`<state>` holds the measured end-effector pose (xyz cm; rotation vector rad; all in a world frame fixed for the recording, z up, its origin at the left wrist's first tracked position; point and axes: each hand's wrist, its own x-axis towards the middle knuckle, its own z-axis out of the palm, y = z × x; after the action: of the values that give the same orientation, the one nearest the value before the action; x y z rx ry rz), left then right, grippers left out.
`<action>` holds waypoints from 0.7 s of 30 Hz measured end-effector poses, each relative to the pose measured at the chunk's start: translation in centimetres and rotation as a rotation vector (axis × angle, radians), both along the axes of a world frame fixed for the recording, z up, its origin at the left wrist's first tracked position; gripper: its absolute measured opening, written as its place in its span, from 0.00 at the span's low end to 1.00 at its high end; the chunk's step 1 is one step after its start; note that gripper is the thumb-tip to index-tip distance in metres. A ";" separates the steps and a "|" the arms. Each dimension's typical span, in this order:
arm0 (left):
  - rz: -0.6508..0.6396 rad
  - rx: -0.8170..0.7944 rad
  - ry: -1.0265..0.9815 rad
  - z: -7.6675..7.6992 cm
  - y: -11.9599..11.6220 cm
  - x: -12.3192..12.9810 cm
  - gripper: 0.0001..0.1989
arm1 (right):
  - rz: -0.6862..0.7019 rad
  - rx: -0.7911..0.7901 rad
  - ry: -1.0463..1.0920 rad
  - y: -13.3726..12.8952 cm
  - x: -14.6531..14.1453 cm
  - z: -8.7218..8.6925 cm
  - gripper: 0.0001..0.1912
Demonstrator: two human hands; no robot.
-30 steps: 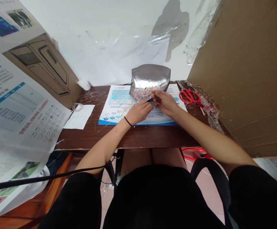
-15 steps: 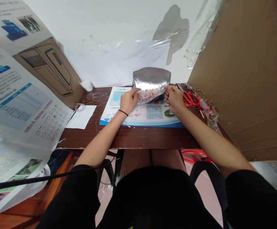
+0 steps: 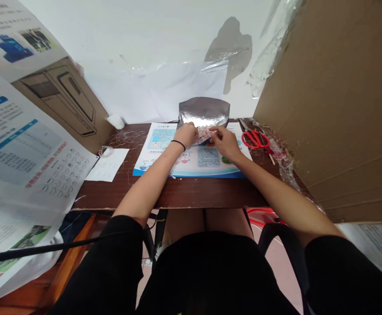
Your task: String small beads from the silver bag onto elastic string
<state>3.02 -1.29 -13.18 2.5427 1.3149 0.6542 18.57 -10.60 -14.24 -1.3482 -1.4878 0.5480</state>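
Observation:
A silver foil pouch [image 3: 204, 109] lies open on a printed sheet [image 3: 210, 169] near the back of the table. Small pink, white and yellow beads [image 3: 204, 133] fill its front part. My left hand [image 3: 187, 134], with a black band at the wrist, is bent over the left side of the beads, its fingertips closed on something I cannot make out. At the right side of the beads is my right hand [image 3: 225, 141], thumb and index finger close together at them; what they pinch is too small to name.
Red-handled scissors [image 3: 256, 139] and crumpled clear plastic [image 3: 287, 169] lie at the right. On the left are white paper [image 3: 108, 165], a coil of clear thread [image 3: 106, 152] and a white wad [image 3: 115, 121]. Cardboard [image 3: 338, 109] stands at the right side.
Both hands have moved closer together over the beads. My left hand has shifted right and my right hand left, off the pouch's right edge. The view has shifted slightly.

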 end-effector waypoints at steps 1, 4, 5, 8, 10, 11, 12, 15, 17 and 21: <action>-0.003 0.014 -0.052 0.3 -0.1 -0.3 0.07 | 0.015 -0.007 -0.006 -0.1 -0.1 0.0 0.09; 0.013 0.011 -0.243 0.9 -1.4 -1.4 0.08 | 0.049 -0.020 -0.018 -0.2 -0.1 -0.2 0.06; 0.033 -0.040 -0.324 0.8 -2.1 -1.8 0.08 | 0.051 -0.013 -0.022 -0.2 -0.2 -0.3 0.04; 0.023 -0.421 -0.621 -0.1 -4.7 -3.0 0.08 | 0.017 0.044 -0.056 -0.2 -0.2 -0.7 0.04; 0.005 -0.697 -0.818 -1.2 -6.2 -3.6 0.08 | -0.006 0.101 -0.097 -0.2 -0.4 -0.9 0.07; 0.002 -0.799 -0.893 -1.7 -6.7 -3.8 0.08 | -0.004 0.130 -0.111 -0.3 -0.5 -1.1 0.08; 0.003 -0.866 -0.952 -2.2 -7.1 -4.0 0.08 | 0.008 0.156 -0.117 -0.3 -0.6 -1.2 0.09; 0.016 -0.929 -1.047 -3.2 -7.1 -4.2 0.07 | 0.049 0.206 -0.127 -0.6 -1.0 -1.6 0.11; 0.017 -0.925 -1.061 -3.6 -6.7 -4.3 0.08 | 0.049 0.213 -0.139 -0.8 -1.4 -1.9 0.11; -0.019 -0.936 -1.023 -3.8 -6.4 -4.4 0.09 | 0.059 0.167 -0.175 -1.2 -2.2 -2.7 0.13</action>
<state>-1.36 -7.66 -16.95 1.1709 0.8644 0.8669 16.33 -11.82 -16.91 -1.2496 -1.6811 0.3411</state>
